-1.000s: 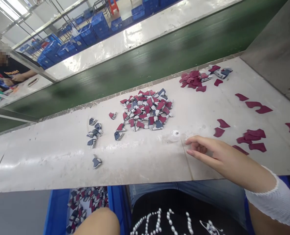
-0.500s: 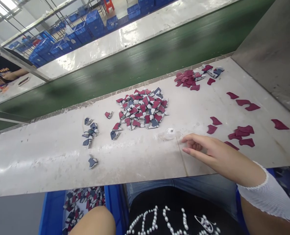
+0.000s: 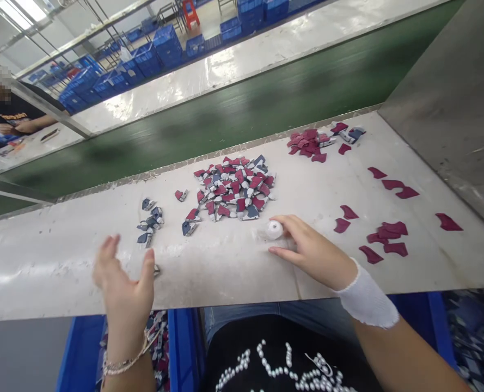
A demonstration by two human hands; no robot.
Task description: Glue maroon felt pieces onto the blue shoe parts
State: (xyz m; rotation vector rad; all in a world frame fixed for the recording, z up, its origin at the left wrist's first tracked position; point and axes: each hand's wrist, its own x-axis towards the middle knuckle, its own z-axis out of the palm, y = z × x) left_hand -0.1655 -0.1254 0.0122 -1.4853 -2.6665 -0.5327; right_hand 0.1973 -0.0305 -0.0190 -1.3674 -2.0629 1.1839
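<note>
Left hand [image 3: 123, 277] has risen past the blue crate [image 3: 184, 348] of cut pieces [image 3: 160, 343].

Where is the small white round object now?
In the head view, the small white round object sits on the table against the right hand, lower right of the pile of red and grey pieces.

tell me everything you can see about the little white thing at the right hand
A small white rounded lump, material unclear, sits on the pale work surface, a patch of translucent film at its left. The right hand cups it, fingers touching its top; whether it is gripped is unclear.
</note>
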